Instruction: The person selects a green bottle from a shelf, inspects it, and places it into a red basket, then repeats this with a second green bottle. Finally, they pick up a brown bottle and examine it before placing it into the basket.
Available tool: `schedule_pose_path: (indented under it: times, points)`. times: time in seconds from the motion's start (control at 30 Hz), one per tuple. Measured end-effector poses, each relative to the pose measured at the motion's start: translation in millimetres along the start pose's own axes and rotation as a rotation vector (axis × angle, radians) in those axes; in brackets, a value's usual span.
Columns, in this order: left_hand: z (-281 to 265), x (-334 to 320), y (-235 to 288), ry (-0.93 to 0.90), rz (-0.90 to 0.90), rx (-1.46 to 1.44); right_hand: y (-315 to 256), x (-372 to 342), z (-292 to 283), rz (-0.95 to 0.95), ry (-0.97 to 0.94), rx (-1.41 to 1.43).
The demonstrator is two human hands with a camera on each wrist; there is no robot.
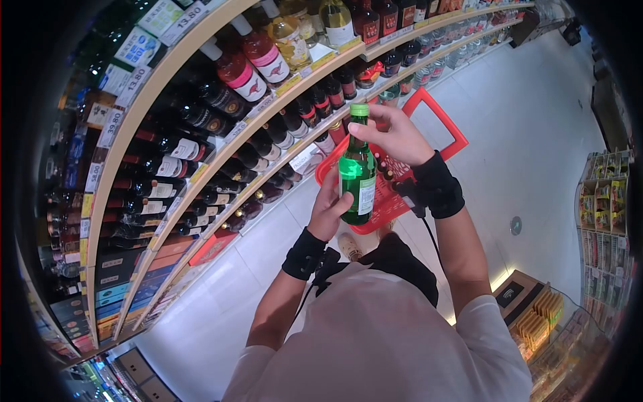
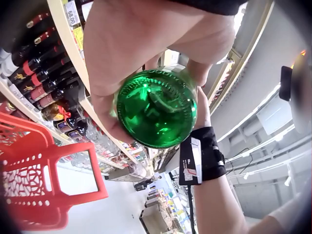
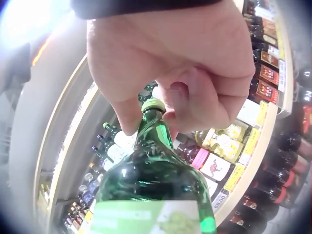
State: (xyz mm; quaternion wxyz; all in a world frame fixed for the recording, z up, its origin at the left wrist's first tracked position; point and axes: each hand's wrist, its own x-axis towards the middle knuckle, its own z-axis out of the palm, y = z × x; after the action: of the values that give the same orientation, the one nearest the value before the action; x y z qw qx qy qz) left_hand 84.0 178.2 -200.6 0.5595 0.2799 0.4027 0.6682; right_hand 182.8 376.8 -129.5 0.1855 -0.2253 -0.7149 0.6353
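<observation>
A green glass bottle (image 1: 358,171) with a light green cap (image 1: 360,109) is held upright in front of the body. Around its lower body curl the fingers and thumb of my left hand (image 1: 327,209); the left wrist view shows the round green base (image 2: 157,109) in that grip. My right hand (image 1: 396,134) is at the neck, thumb and fingers on either side just below the cap. A label with pale green grapes (image 3: 146,217) faces the right wrist camera.
A red plastic basket (image 1: 461,139) with several dark bottles inside is beyond and below the green bottle. Curved shelves (image 1: 295,84) of wine bottles run along the left and top. A snack display (image 1: 536,321) stands at lower right, over a pale tiled floor (image 1: 492,221).
</observation>
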Motion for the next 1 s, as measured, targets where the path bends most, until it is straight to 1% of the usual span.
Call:
schedule_pose_path:
  times: [0.03,0.07,0.1,0.13,0.17,0.23,0.27,0.33,0.4,0.43,0.5,0.53,0.63,0.67,0.77,0.8,0.87,1.0]
  points:
    - [-1.8,6.1,-6.7,-0.021,0.006,0.037,11.9,1.2,-4.5,0.005,0.008,0.043]
    - [-2.0,10.6,-12.8,-0.015,-0.022,-0.006,25.5,2.8,-8.4,0.008,0.017,0.085]
    - [-1.6,15.5,-17.9,0.000,-0.033,0.045,33.8,4.3,-13.0,0.011,0.025,0.127]
    - [-1.1,19.8,-23.1,0.016,-0.045,0.097,38.0,2.4,-19.4,0.077,0.038,0.084]
    - [-1.4,24.0,-28.4,0.032,-0.055,0.148,46.2,1.6,-25.3,0.102,0.023,0.020]
    - [-6.2,32.2,-44.4,0.112,-0.154,0.246,51.6,1.4,-34.1,0.149,-0.012,-0.111]
    - [-10.4,35.5,-53.9,0.152,-0.203,0.295,50.9,-3.6,-40.9,0.259,-0.014,-0.159]
    - [-18.3,41.3,-69.9,0.242,-0.306,0.431,75.7,-7.1,-47.5,0.218,-0.029,-0.226]
    - [-42.1,45.5,-100.6,0.202,-0.240,0.574,102.1,-10.0,-52.4,0.202,-0.044,-0.303]
    - [-46.8,49.1,-106.3,0.183,-0.207,0.646,114.1,-12.5,-52.7,0.215,-0.053,-0.290]
    - [-51.4,52.6,-111.8,0.159,-0.107,0.916,142.4,-20.6,-49.2,0.246,-0.073,-0.262]
    - [-52.6,55.4,-113.2,0.145,-0.054,1.050,166.8,-25.1,-44.8,0.254,-0.030,-0.282]
    - [-72.2,48.9,-132.4,0.263,-0.091,0.937,229.4,-30.0,-34.9,0.349,0.090,-0.495]
    - [-75.2,45.3,-138.9,0.349,-0.131,0.892,246.5,-32.0,-34.2,0.428,0.111,-0.496]
    - [-89.2,35.0,-136.7,0.422,-0.340,0.690,305.3,-37.8,-28.6,0.593,0.173,-0.566]
    - [-90.6,32.1,-137.5,0.466,-0.317,0.703,332.1,-42.5,-26.0,0.632,0.182,-0.593]
    - [-96.8,22.5,-138.7,0.525,-0.372,0.654,383.1,-49.0,-21.5,0.709,0.204,-0.648]
    - [-104.1,-6.6,-152.3,0.649,-0.455,0.607,434.1,-44.7,-16.8,0.913,0.196,-0.690]
